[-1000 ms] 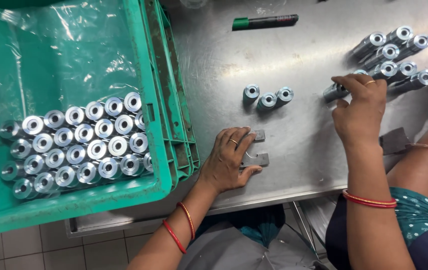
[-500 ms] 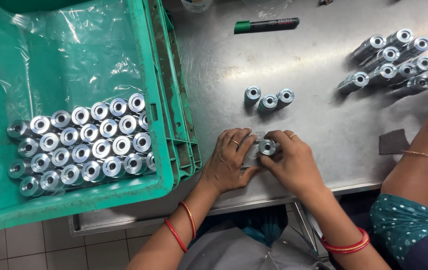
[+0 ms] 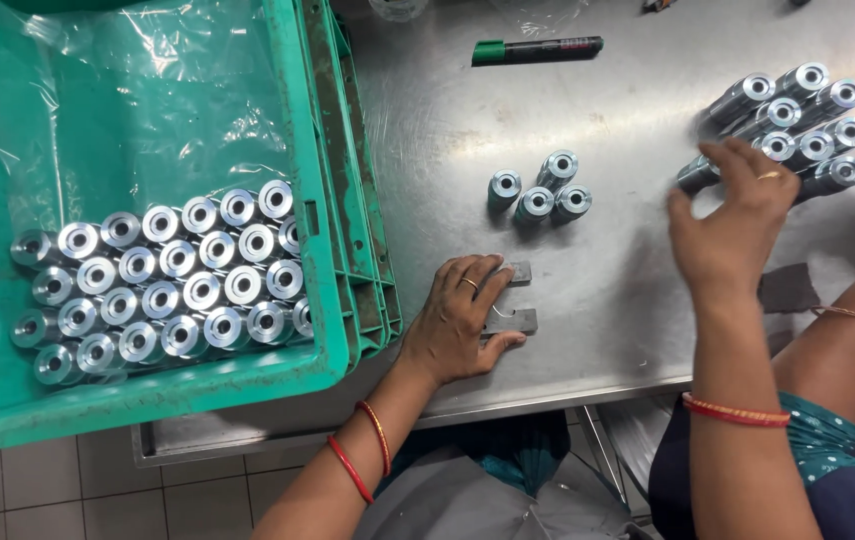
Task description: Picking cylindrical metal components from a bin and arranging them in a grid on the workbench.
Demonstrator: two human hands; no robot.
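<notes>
Since half a second ago our right hand (image 3: 727, 225) has left the small metal gauge (image 3: 512, 320) at lower centre and gone back to the pile of metal cylinders (image 3: 797, 125) at the upper right, fingers spread open, touching the nearest one. Our left hand (image 3: 457, 320) stays flat on the gauge, pressing it to the steel table (image 3: 607, 290), gripping nothing. Four short cylinders (image 3: 539, 192) stand mid-frame. At left, a green crate (image 3: 337, 220) holds rows of finished cylinders (image 3: 162, 285). A green marker (image 3: 537, 49) lies at top.
</notes>
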